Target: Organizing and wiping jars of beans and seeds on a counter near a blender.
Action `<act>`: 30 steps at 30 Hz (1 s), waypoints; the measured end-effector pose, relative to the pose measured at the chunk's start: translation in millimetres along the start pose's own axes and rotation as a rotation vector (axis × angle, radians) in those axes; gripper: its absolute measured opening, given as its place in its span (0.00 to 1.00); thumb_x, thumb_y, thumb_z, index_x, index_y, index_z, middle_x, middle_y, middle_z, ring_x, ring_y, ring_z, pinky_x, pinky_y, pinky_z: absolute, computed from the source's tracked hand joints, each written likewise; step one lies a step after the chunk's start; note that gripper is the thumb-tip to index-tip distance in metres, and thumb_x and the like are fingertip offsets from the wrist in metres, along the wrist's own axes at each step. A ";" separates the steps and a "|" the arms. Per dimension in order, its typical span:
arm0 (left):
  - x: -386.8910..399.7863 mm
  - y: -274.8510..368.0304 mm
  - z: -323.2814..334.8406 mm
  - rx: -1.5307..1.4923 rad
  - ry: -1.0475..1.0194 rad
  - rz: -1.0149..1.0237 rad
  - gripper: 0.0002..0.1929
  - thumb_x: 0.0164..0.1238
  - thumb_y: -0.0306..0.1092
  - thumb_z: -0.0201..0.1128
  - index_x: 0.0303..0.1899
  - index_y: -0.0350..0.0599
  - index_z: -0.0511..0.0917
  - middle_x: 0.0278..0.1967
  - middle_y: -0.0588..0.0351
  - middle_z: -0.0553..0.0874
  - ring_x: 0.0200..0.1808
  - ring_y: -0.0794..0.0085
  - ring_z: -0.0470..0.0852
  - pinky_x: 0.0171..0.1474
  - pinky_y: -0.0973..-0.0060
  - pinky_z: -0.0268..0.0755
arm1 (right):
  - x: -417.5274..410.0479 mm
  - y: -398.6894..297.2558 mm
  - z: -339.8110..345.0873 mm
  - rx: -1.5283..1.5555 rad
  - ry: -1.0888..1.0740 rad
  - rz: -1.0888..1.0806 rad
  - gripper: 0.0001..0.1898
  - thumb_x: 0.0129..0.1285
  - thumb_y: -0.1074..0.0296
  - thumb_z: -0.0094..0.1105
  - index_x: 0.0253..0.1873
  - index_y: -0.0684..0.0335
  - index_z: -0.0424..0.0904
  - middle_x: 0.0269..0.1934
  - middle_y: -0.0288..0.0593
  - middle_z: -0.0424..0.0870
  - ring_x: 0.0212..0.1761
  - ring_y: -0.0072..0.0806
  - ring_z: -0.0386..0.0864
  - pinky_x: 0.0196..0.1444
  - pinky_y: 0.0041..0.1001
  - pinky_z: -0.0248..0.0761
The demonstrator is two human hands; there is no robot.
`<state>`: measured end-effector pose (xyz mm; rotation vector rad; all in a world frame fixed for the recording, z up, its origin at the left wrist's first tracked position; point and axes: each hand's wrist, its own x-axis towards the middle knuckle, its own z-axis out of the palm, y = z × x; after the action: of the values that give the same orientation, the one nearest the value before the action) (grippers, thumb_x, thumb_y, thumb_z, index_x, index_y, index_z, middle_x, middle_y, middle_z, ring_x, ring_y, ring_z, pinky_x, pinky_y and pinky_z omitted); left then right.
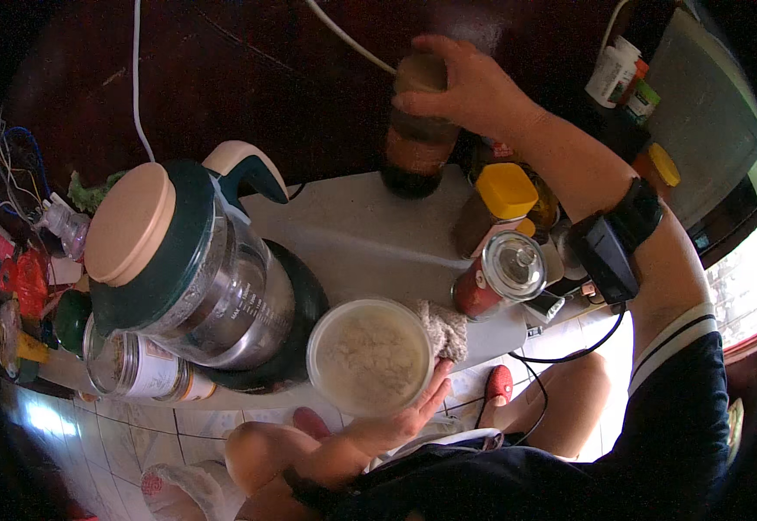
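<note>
My right hand (pixel 460 84) is wrapped around the upper part of a tall dark jar (pixel 420 140) at the far side of the light tabletop (pixel 359 221). Low in the middle, my left hand (pixel 411 417) holds a round tub (pixel 370 358) filled with a pale, lumpy powder-like substance, its fingers against the tub's right side. A knitted beige cloth (pixel 443 329) touches the tub's right edge. Left of the tub stands a glass electric kettle (pixel 222 306) with a dark green collar and a pinkish lid. To the right is a red canister (pixel 476 290) with a clear lid.
A yellow-lidded jar (pixel 507 191) stands behind the canister. Glass jars (pixel 134 368) sit left of the kettle, near cables and small packages. White bottles (pixel 613 71) stand at the upper right. A black cable (pixel 574 358) hangs over the table's right edge.
</note>
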<state>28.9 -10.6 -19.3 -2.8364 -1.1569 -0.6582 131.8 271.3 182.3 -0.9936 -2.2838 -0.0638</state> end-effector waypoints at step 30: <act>-27.1 -6.4 -52.3 -0.296 0.718 -0.491 0.60 0.44 0.52 0.76 0.68 0.28 0.42 0.66 0.29 0.54 0.67 0.42 0.59 0.66 0.55 0.54 | -263.4 -88.6 32.5 0.210 -0.338 -0.170 0.26 0.52 0.77 0.54 0.59 0.70 0.68 0.59 0.56 0.71 0.61 0.43 0.71 0.60 0.33 0.68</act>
<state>-12.5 -32.5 17.1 -2.1121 -1.6650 -1.8005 189.2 48.5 23.2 -0.7433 -2.6121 0.2879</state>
